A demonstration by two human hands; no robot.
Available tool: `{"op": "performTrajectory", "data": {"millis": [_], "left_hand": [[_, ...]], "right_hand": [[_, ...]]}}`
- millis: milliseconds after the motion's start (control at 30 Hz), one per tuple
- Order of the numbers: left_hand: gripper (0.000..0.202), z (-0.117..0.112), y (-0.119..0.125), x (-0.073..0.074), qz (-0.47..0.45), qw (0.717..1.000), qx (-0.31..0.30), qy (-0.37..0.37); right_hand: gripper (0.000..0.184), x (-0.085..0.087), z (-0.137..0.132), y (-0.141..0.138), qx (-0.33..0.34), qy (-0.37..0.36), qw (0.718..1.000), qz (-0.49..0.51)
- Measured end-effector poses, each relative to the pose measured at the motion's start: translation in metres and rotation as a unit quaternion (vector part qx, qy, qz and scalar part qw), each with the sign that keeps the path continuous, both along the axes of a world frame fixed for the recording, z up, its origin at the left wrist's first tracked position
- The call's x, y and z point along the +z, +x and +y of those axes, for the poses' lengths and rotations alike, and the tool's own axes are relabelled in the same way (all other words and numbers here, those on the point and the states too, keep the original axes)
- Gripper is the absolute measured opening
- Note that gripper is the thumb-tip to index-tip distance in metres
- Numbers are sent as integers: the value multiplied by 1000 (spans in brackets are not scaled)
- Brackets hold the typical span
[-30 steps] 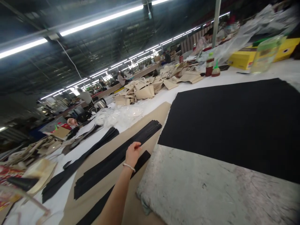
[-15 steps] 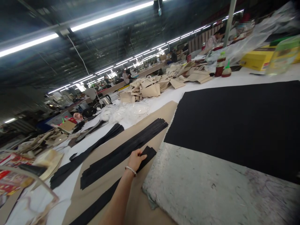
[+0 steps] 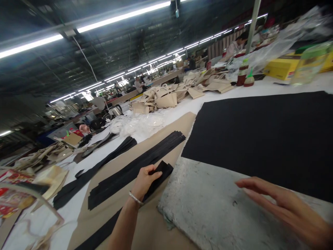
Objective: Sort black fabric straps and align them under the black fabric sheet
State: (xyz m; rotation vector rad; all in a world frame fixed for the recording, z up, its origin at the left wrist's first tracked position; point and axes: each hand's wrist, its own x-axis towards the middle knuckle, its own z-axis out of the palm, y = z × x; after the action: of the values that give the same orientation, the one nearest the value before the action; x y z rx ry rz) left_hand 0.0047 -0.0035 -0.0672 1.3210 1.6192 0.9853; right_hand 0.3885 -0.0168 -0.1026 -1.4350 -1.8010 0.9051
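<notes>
My left hand (image 3: 144,180) pinches the end of a long black fabric strip (image 3: 163,170) that lies on brown paper (image 3: 122,205); a bracelet circles that wrist. A stack of longer black strips (image 3: 145,160) lies just beyond it. My right hand (image 3: 283,203) reaches in from the right, fingers stretched flat and together, over a worn grey board (image 3: 208,208). A large black fabric sheet (image 3: 260,135) covers the far part of that board.
More black strips (image 3: 104,163) lie to the left on the white table. Clear plastic bags (image 3: 137,125), a heap of beige bags (image 3: 166,97), bottles (image 3: 241,74) and yellow boxes (image 3: 281,67) sit farther off. Other people work at distant tables.
My left hand came back from the long strip stack to the nearer strip's end and closed on it. My right hand has entered from the right over the grey board.
</notes>
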Motion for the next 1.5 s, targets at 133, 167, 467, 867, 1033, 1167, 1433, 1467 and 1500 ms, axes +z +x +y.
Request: {"op": "performTrajectory", "data": {"millis": [133,167,467,867,1033,1167,1433,1467,1500], "left_hand": [[28,-17,41,16,-18,994,-95,-52],[29,-20,52,18,-23,991,-116,-59],[28,-27,107,12,-49,969,-222,-96],[32,-21,113,12,-89,978,-173,-80],[26,-17,105,17,-83,982,-159,-64],[25,-17,122,23,-73,975,-196,-72],[29,-18,141,26,-60,956,-272,-95],[29,-18,139,24,-68,949,-282,-120],[30,-18,135,21,-74,944,-289,-144]], "right_hand": [[52,17,-1,-59,118,-84,986,84],[51,20,-1,-72,128,-93,982,106],[35,9,-8,-88,104,-150,956,229],[18,6,-21,-64,96,-139,985,44],[21,24,-25,-43,75,-69,989,-105],[38,33,-15,-45,51,-64,996,44],[33,40,-11,-44,55,-107,966,228],[36,43,-11,-36,46,-104,970,217],[37,45,-11,-27,34,-102,973,205]]}}
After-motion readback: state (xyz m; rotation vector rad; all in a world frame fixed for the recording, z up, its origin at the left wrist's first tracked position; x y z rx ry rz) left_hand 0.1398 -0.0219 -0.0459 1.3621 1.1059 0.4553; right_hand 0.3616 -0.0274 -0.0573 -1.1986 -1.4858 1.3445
